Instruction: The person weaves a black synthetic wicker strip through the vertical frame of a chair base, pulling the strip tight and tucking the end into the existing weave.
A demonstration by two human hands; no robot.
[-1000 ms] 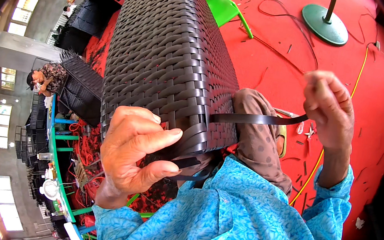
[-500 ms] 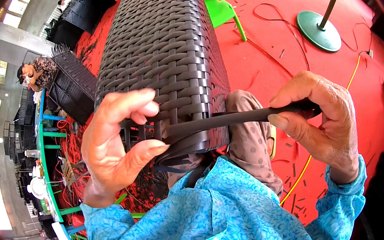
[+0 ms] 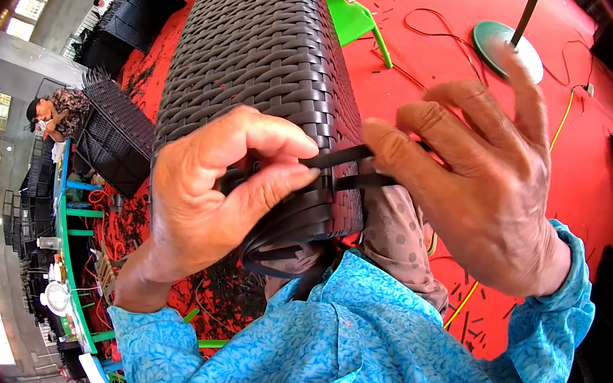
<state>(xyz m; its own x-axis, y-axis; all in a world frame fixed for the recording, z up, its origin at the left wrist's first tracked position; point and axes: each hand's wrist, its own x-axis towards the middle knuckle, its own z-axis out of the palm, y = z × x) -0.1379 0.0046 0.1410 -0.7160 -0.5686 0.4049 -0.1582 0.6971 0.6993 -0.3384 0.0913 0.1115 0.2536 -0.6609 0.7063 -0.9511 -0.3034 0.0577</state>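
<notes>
A long, dark brown piece of woven wicker furniture [image 3: 254, 55] stretches away from my lap. At its near edge my left hand [image 3: 207, 187] pinches a flat dark weaving strip [image 3: 341, 156] between thumb and forefinger. The strip runs across the corner to my right hand [image 3: 476, 182], whose thumb and forefinger close on it while the other fingers spread upward, slightly blurred. Just below, another stretch of dark strip [image 3: 365, 181] lies over the woven side; whether both are one loop, I cannot tell. Loose strip ends [image 3: 272, 252] curl under the near corner.
A green plastic chair [image 3: 354, 21] and a round green stand base [image 3: 493, 42] are beyond on the red floor [image 3: 428, 76]. Cut scraps and a yellow cable [image 3: 465, 303] lie at right. Leftward, a person [image 3: 64, 112] sits beside another woven piece [image 3: 119, 130].
My left hand has moved right and pinched the strip. My right hand has come left toward it and turned, its back now upward, drawing the strip into a shorter span.
</notes>
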